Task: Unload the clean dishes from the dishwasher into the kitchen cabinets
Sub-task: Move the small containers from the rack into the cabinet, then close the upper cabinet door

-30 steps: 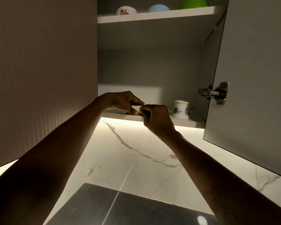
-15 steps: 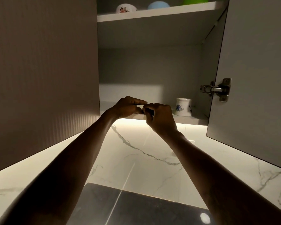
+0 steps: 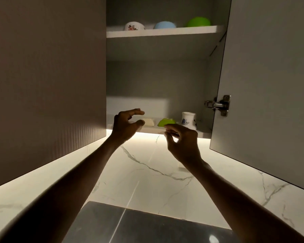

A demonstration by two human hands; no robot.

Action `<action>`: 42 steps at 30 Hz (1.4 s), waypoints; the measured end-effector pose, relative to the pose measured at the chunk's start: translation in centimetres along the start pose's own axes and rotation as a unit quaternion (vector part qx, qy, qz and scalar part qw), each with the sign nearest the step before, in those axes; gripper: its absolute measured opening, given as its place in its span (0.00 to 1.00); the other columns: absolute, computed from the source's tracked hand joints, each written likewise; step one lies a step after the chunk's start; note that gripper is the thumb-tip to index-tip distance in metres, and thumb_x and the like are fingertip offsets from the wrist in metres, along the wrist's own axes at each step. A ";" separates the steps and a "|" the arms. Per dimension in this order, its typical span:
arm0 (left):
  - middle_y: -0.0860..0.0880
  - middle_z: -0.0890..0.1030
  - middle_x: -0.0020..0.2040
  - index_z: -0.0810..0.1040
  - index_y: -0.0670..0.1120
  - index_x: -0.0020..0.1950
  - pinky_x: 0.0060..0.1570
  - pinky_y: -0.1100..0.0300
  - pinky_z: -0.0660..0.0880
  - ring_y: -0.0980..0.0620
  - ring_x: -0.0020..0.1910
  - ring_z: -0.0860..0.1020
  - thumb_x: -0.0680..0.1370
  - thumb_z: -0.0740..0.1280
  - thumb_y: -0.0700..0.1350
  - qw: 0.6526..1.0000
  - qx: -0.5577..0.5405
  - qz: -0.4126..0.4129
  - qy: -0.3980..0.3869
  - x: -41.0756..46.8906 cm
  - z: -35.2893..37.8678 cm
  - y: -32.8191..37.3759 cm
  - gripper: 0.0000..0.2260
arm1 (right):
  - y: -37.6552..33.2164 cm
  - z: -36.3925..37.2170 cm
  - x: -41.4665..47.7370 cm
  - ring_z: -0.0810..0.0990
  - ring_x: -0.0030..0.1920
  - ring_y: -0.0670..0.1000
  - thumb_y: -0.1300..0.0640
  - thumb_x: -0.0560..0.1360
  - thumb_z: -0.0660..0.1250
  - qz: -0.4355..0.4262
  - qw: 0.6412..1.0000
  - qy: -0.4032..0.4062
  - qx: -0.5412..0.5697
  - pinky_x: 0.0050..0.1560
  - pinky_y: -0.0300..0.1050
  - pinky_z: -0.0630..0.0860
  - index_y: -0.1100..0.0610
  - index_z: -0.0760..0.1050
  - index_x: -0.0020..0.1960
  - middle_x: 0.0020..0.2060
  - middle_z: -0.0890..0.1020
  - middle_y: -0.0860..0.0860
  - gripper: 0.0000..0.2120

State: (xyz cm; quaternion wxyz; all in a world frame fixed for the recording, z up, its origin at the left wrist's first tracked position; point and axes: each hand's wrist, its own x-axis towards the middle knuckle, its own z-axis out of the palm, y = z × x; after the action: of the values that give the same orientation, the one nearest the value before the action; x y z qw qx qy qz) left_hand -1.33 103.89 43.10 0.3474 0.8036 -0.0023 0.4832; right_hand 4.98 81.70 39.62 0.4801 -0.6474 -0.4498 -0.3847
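Two small dishes sit on the lower shelf (image 3: 203,133) of the open cabinet: a cream dish (image 3: 148,122) and, just to its right, a green dish (image 3: 166,122), both close to the shelf's front edge, with a white mug (image 3: 188,120) standing upright further right, near the cabinet's side wall. Both small dishes look low and flat; their exact shape is hard to tell in the dim light, and the hands hide part of each. The left hand (image 3: 125,126) hangs just in front of the cream dish, thumb and forefinger spread in a loose C with nothing between them, the gap facing the dish but apart from it. The right hand (image 3: 182,142) sits lower and a little forward of the shelf edge, right below the green dish, fingers curled loosely toward the thumb and holding nothing that can be seen. So each dish lies up and beyond its nearer hand: cream to the left hand, green to the right. By the look of it these two pieces are placed, and the next move is probably a retreat down and toward the body, clear of the shelf lip and the open door (image 3: 270,85) on the right. On the upper shelf (image 3: 163,32) stand three bowls: a flowered bowl (image 3: 134,26), a blue bowl (image 3: 165,25) and a green bowl (image 3: 198,22), well above either hand.
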 end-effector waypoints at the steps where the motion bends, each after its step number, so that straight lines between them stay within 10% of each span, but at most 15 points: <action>1: 0.52 0.80 0.66 0.84 0.50 0.61 0.62 0.65 0.75 0.54 0.65 0.77 0.74 0.75 0.42 1.000 0.002 0.007 0.012 -0.9 -0.2 0.2 0.15 | 0.0 -0.8 -0.8 0.85 0.48 0.43 0.62 0.74 0.74 0.008 1.000 0.003 0.000 0.55 0.35 0.80 0.58 0.84 0.57 0.51 0.86 0.49 0.12; 5: 0.55 0.82 0.63 0.85 0.52 0.57 0.63 0.60 0.76 0.58 0.60 0.80 0.72 0.76 0.47 0.998 0.039 0.027 0.031 -3.9 -0.5 1.6 0.14 | -0.4 -2.9 -2.8 0.85 0.50 0.42 0.60 0.74 0.74 0.039 0.999 -0.008 0.006 0.55 0.35 0.80 0.56 0.83 0.59 0.52 0.86 0.48 0.13; 10: 0.54 0.83 0.61 0.85 0.51 0.55 0.59 0.80 0.65 0.65 0.58 0.77 0.72 0.78 0.47 0.997 0.069 0.027 0.016 -7.0 0.3 4.3 0.13 | -1.7 -5.3 -3.9 0.84 0.52 0.44 0.59 0.74 0.74 0.044 0.999 -0.013 0.017 0.56 0.33 0.78 0.55 0.82 0.61 0.53 0.86 0.49 0.15; 21: 0.55 0.81 0.64 0.85 0.54 0.56 0.64 0.63 0.70 0.60 0.63 0.77 0.70 0.78 0.59 0.990 0.138 0.014 0.027 -14.3 -2.1 14.1 0.18 | -7.2 -12.5 -6.2 0.84 0.52 0.44 0.55 0.75 0.74 0.015 0.999 0.011 0.051 0.56 0.47 0.82 0.54 0.82 0.60 0.53 0.86 0.47 0.14; 37: 0.53 0.81 0.65 0.85 0.51 0.58 0.60 0.72 0.66 0.63 0.60 0.75 0.71 0.77 0.59 0.974 0.216 0.037 0.062 -27.7 -2.1 35.3 0.20 | -17.1 -28.4 -12.5 0.84 0.52 0.48 0.58 0.75 0.74 -0.072 0.991 0.049 0.103 0.54 0.49 0.81 0.57 0.82 0.57 0.52 0.85 0.50 0.11; 42: 0.51 0.83 0.61 0.85 0.47 0.58 0.60 0.56 0.78 0.61 0.56 0.77 0.70 0.78 0.57 0.976 0.195 0.075 0.054 -28.2 1.1 39.7 0.21 | -17.2 -33.3 -12.4 0.84 0.50 0.51 0.63 0.74 0.74 -0.081 0.987 0.116 0.073 0.53 0.45 0.80 0.61 0.82 0.55 0.50 0.85 0.53 0.11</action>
State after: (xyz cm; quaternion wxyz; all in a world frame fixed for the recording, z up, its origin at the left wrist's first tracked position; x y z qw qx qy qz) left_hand -29.00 63.85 42.94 0.1464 0.8263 0.0505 0.5415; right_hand -17.30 49.17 40.88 0.5422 -0.5231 -0.4692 -0.4607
